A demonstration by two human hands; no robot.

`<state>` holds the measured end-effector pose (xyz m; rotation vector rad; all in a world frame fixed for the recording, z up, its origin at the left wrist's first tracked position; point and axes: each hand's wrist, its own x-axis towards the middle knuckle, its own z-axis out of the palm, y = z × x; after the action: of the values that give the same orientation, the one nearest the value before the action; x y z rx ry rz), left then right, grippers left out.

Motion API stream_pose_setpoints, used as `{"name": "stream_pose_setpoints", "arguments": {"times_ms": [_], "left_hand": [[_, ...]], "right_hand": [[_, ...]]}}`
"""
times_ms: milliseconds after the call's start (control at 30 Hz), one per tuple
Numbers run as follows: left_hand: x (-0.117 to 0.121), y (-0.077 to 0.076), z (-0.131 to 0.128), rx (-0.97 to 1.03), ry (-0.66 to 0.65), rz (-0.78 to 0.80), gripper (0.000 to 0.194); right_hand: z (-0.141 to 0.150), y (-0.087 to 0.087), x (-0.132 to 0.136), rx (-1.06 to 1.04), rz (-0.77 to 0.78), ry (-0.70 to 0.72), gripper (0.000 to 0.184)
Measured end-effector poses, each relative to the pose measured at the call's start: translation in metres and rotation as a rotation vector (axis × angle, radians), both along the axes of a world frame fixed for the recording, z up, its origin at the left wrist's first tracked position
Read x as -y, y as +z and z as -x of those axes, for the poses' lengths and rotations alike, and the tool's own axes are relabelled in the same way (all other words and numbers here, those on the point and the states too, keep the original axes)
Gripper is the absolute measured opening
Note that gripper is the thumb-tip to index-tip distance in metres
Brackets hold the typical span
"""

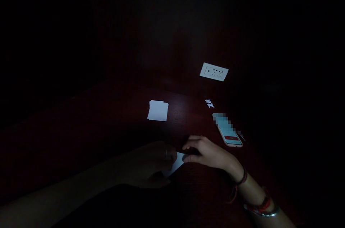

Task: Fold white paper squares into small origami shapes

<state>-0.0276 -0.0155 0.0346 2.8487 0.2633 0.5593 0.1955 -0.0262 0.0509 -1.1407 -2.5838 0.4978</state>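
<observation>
My left hand (155, 161) lies low in the middle of the view, in deep shadow, with a ring on one finger. Its fingers are closed on a small piece of white paper (178, 162), partly hidden behind them. Across from it, my right hand (207, 151) has its fingers curved and a gap between thumb and forefinger. The thumb tip is at the paper's right corner; whether it presses on it I cannot tell. Farther back on the dark red table (185, 113) rests a stack of white paper pieces (157, 110), its edges uneven.
To the right lies a phone (229, 132) with a lit screen in a pale case. Small paper scraps (209, 103) sit behind it. A white wall socket (214, 72) is set at the back. Bracelets (261, 206) circle my right wrist and forearm. Darkness hides the surroundings.
</observation>
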Motion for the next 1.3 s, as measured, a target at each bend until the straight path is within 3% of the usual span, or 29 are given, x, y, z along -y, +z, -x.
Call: {"name": "stream_pose_setpoints", "arguments": {"times_ms": [67, 167, 300, 500, 800, 1000, 1167, 1300], "left_hand": [[-0.001, 0.0, -0.002, -0.002, 0.022, 0.145, 0.016], [-0.006, -0.004, -0.005, 0.067, 0.168, 0.271, 0.009], [-0.015, -0.018, -0.01, 0.112, 0.316, 0.274, 0.019], [-0.02, -0.037, -0.013, 0.179, 0.352, 0.238, 0.02], [-0.015, -0.025, -0.016, 0.11, 0.367, 0.3, 0.008], [-0.013, -0.024, -0.016, 0.126, 0.339, 0.306, 0.009], [-0.009, -0.015, -0.015, 0.097, 0.38, 0.312, 0.008], [-0.008, -0.011, -0.016, 0.081, 0.396, 0.321, 0.008]], "right_hand": [[0.001, -0.004, 0.0, 0.017, 0.014, -0.03, 0.022], [0.003, -0.01, 0.0, 0.017, 0.025, -0.119, 0.015], [0.005, -0.014, -0.002, 0.004, 0.069, -0.186, 0.011], [0.009, -0.013, -0.002, -0.038, 0.136, -0.223, 0.025], [0.016, -0.006, 0.0, 0.018, 0.214, -0.27, 0.013], [0.017, -0.009, -0.001, -0.053, 0.183, -0.233, 0.013], [0.016, -0.01, 0.0, -0.062, 0.21, -0.241, 0.023], [0.016, -0.009, 0.0, -0.057, 0.214, -0.232, 0.019]]}}
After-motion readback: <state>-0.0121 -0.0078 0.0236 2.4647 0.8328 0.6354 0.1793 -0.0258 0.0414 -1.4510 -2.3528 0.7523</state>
